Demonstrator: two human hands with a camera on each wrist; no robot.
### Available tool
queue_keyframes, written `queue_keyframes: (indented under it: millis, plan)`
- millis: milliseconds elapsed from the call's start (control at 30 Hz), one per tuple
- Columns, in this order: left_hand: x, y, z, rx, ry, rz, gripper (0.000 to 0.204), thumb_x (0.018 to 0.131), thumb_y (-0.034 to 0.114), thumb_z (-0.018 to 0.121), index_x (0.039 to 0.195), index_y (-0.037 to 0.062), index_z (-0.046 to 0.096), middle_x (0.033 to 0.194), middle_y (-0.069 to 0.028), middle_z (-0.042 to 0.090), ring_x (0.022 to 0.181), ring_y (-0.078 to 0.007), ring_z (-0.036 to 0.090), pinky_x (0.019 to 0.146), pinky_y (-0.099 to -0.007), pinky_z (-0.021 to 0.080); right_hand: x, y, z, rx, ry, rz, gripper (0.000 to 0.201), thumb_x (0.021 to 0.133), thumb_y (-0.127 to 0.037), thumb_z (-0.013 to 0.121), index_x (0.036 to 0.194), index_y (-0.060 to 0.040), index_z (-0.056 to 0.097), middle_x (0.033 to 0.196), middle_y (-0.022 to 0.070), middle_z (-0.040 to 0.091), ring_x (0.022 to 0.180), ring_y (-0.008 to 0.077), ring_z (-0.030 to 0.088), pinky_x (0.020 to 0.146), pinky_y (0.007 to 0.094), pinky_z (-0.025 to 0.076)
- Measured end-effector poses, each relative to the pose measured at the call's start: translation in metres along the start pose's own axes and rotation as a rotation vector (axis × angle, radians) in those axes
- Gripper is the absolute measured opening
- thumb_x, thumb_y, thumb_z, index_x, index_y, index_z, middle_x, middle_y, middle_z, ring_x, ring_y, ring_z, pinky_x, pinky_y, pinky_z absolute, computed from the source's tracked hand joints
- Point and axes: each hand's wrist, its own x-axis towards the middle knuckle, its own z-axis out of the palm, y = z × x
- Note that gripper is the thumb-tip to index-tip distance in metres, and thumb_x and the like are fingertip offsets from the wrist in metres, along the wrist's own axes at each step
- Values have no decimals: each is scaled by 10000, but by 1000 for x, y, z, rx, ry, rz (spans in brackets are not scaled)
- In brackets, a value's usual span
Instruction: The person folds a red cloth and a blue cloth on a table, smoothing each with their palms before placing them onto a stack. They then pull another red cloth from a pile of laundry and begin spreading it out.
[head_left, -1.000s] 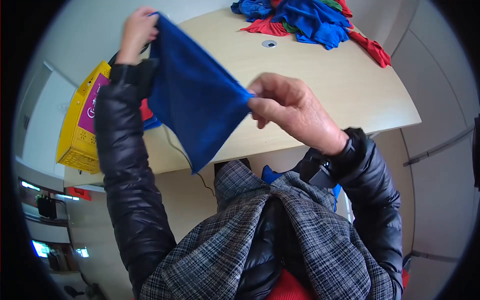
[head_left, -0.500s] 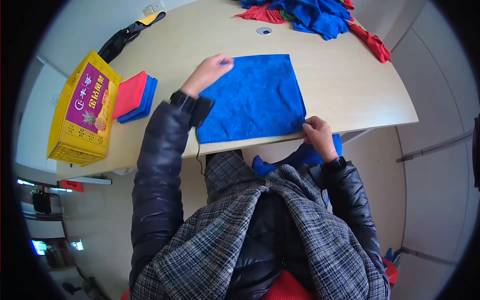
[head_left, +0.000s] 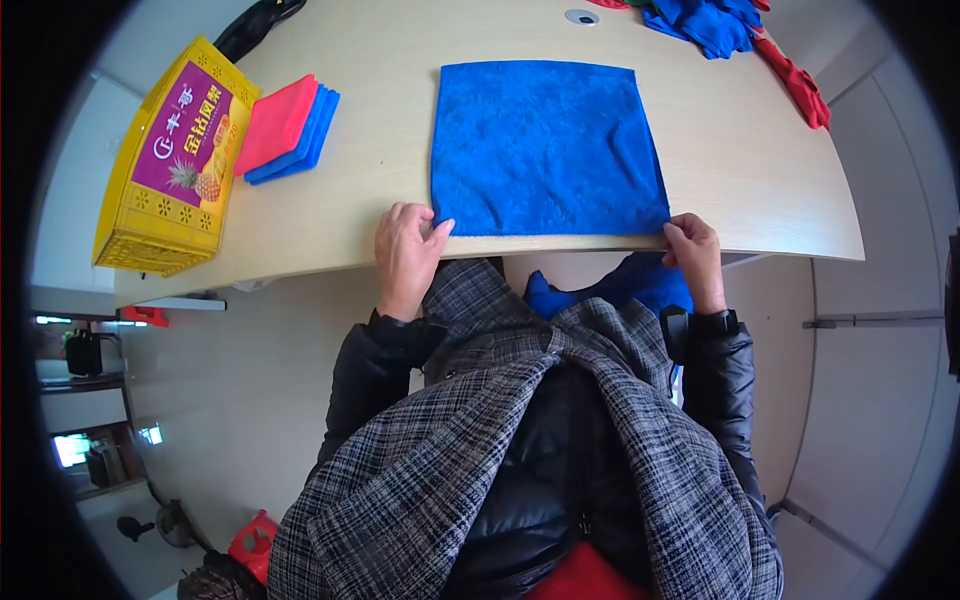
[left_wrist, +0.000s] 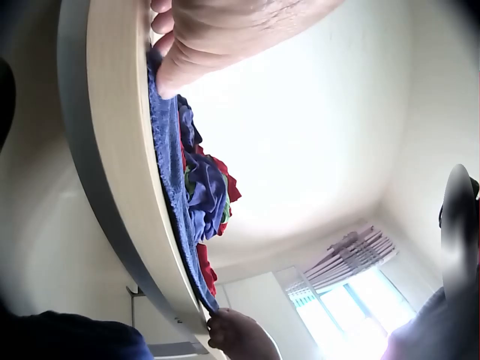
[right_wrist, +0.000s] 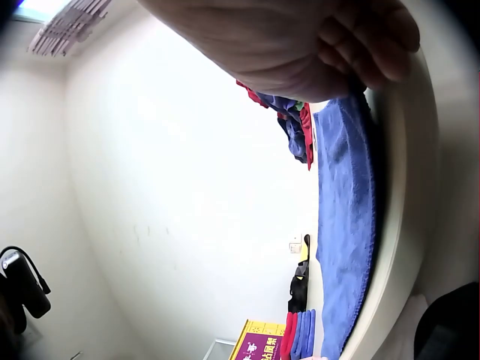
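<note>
A blue cloth (head_left: 545, 150) lies spread nearly flat on the table, its near edge close to the table's front edge and a few wrinkles on its right side. At its near left corner my left hand (head_left: 405, 258) pinches the edge, thumb on top of the fabric. The near right corner is between the thumb and curled fingers of my right hand (head_left: 698, 252). In the left wrist view the cloth's hemmed edge (left_wrist: 169, 165) runs along the table edge from one hand to the other.
Folded red and blue cloths (head_left: 280, 125) are stacked beside a yellow fruit box (head_left: 175, 170) at the left. Loose blue cloths (head_left: 705, 25) and a red one (head_left: 795, 80) lie at the back right. More blue fabric (head_left: 640, 283) hangs over my lap below the table (head_left: 800, 200).
The cloth went from hanging between both hands to lying spread on the table. My left hand came down from the cloth's far left side to its near left corner; my right stays at the near right corner.
</note>
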Motion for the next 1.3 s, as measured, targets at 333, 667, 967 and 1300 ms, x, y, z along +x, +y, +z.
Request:
queue_keyframes:
  millis: [333,667,967,1300]
  plan:
    - [8,-4,3,38,-62,-198,221,843,170,764,819,18,606,825,-116,634,781,-294,628,707,-404,501,-1,-3,17,-3,47,15,141,963,-148,631,991,-13,664,750,14,635,561,74,574,534,219,465]
    - [14,-15,-3,7,-171,-212,179,871,141,739,891,39,594,743,-92,643,615,-261,622,598,-359,485,-3,-7,27,83,88,-61,210,933,-42,591,1140,-23,621,833,22,609,615,70,564,551,213,463]
    - [72,-14,-20,-851,-207,-465,120,881,43,711,878,49,591,725,8,609,575,-58,575,520,-207,449,-6,-12,21,148,-24,-97,323,944,0,538,1237,-84,643,795,-6,560,602,48,532,546,195,449]
    - [93,8,-18,-970,-136,-337,106,907,74,703,943,64,603,752,28,608,598,-41,538,555,-185,416,-4,-3,15,172,-99,-73,213,968,-45,535,1098,-41,704,787,-15,605,605,39,530,574,202,443]
